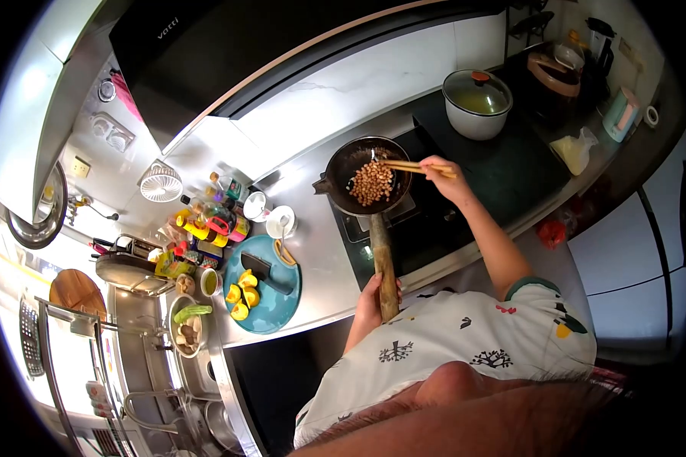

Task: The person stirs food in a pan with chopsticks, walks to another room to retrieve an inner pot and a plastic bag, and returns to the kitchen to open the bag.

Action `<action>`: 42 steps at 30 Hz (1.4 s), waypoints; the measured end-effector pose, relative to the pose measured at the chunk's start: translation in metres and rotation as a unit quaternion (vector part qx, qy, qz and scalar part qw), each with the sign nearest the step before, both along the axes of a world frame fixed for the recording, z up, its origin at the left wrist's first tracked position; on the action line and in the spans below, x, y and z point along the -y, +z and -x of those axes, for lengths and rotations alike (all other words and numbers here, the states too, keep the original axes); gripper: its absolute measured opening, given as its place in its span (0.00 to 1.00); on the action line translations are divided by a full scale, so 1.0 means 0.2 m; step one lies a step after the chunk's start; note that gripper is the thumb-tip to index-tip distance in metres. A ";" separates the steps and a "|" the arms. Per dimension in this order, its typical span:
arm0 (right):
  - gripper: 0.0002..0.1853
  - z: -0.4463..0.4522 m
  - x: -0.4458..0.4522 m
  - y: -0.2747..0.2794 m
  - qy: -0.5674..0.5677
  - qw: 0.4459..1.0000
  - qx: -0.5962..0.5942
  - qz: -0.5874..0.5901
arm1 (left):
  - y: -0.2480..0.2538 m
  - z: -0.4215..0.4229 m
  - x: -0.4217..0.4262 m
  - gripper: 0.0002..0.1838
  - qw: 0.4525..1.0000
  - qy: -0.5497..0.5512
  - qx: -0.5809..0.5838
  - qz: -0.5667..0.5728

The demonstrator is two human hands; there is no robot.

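Note:
A dark wok (341,164) sits on the black stove (457,183), with a heap of brown peanuts or beans (371,183) in its bottom. My left hand (370,302) is wrapped round the wok's long wooden handle (382,255), close to my body. In my right hand (441,177) is a pair of wooden chopsticks (406,164), held over the wok's right rim. Their tips reach in at the top edge of the heap. Part of my left palm is hidden behind the handle.
A white lidded pot (476,114) stands on the stove's right side. Left on the counter, a blue round board (267,320) bears a cleaver (273,276) and yellow pieces of squash or fruit (243,294). Bottles (209,225) and white bowls (280,221) stand behind it. The range hood (229,53) hangs above.

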State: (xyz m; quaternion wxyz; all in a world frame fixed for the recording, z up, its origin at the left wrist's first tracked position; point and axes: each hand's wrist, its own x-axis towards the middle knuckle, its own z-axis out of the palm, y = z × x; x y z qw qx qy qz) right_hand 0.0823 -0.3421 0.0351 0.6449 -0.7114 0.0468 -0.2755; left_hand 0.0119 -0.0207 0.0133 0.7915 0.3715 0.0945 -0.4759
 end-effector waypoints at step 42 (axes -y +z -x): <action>0.04 0.01 -0.28 0.11 0.042 0.998 0.011 0.054 | 0.00 0.00 0.00 0.17 1.000 0.002 0.009 -0.008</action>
